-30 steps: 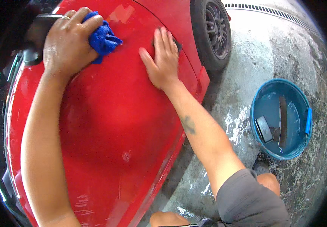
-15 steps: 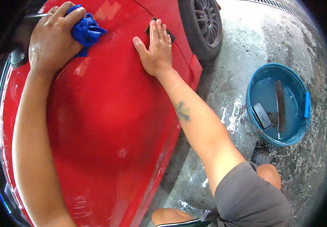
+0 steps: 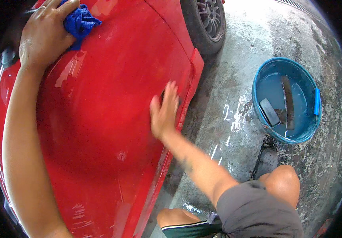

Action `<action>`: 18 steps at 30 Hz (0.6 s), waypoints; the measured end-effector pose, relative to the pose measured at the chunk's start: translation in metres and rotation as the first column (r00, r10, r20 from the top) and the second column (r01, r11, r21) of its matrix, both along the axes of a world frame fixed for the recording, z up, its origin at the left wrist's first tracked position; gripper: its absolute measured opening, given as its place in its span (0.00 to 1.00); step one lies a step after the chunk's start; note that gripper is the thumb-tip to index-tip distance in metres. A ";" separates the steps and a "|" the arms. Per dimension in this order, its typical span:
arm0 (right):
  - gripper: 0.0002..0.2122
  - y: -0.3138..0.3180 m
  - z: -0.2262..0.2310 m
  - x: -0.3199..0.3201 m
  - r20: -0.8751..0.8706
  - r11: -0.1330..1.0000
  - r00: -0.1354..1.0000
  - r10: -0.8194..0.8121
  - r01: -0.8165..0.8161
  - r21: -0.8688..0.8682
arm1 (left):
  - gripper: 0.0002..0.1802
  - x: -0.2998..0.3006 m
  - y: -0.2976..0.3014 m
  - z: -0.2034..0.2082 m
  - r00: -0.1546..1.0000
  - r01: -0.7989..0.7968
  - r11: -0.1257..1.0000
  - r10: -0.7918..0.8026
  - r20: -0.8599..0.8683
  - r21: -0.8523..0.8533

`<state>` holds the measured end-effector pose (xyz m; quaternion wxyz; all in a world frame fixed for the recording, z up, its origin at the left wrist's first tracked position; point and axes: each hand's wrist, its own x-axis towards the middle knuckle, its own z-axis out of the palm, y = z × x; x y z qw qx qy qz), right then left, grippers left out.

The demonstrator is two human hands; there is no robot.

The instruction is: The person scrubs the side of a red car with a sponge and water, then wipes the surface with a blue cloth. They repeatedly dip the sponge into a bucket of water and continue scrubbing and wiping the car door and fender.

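From where I'm standing, the left hand (image 3: 44, 35) has a bunched blue cloth (image 3: 80, 22) clutched up at the red car panel (image 3: 99, 119)'s top left; the right hand (image 3: 164, 115) is blurry but flat on the panel, not clenched, a dark sliver (image 3: 179, 101) peeking out beside the fingers; looks like the rubbing step to me; next pass probably wants light, even pressure

Right hand (image 3: 165, 113) blurred; wheel (image 3: 203, 29) cut off; cloth (image 3: 80, 23) partly hidden.

Seemingly a car workshop or wash bay; red car (image 3: 99, 99); bucket (image 3: 298, 68) of cloudy water (image 3: 272, 88); wet concrete floor (image 3: 242, 47), slotted drain (image 3: 296, 5) toward its far edge.
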<state>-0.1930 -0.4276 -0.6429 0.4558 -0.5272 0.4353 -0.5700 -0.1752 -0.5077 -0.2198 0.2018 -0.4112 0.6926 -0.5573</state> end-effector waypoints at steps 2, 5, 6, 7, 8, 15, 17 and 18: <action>0.38 -0.096 -0.010 -0.019 0.030 0.992 0.995 -0.091 0.088 0.088 | 0.25 0.000 -0.008 -0.003 0.999 0.049 0.999 -0.049 0.004 -0.002; 0.38 -0.131 -0.017 -0.028 0.032 0.994 0.998 -0.062 0.059 0.094 | 0.20 -0.034 0.007 -0.024 0.994 0.102 0.993 -0.103 -0.025 -0.060; 0.39 -0.097 -0.017 -0.017 0.019 0.996 0.999 -0.032 0.031 0.078 | 0.20 -0.031 0.008 -0.025 0.995 0.093 0.994 -0.094 -0.016 -0.064; 0.39 -0.042 -0.013 -0.007 0.005 0.998 1.000 -0.015 0.015 0.055 | 0.20 -0.030 0.008 -0.025 0.996 0.091 0.993 -0.092 -0.010 -0.075; 0.40 0.019 -0.017 -0.005 -0.071 1.000 0.997 0.022 -0.022 0.010 | 0.22 -0.009 -0.003 -0.014 0.997 0.077 0.996 -0.077 0.000 -0.051; 0.39 -0.075 -0.024 -0.014 -0.012 0.999 0.999 -0.050 0.050 0.002 | 0.24 -0.006 -0.003 -0.002 1.000 0.014 1.000 -0.014 -0.013 0.000; 0.39 -0.139 -0.030 -0.032 -0.037 0.995 0.997 -0.065 0.068 0.076 | 0.24 -0.003 -0.005 -0.004 0.999 0.015 1.000 -0.014 -0.030 0.027; 0.39 -0.129 -0.038 -0.031 -0.036 0.995 0.997 -0.073 0.075 0.066 | 0.24 0.000 -0.010 -0.008 0.999 0.021 0.999 -0.019 -0.048 0.042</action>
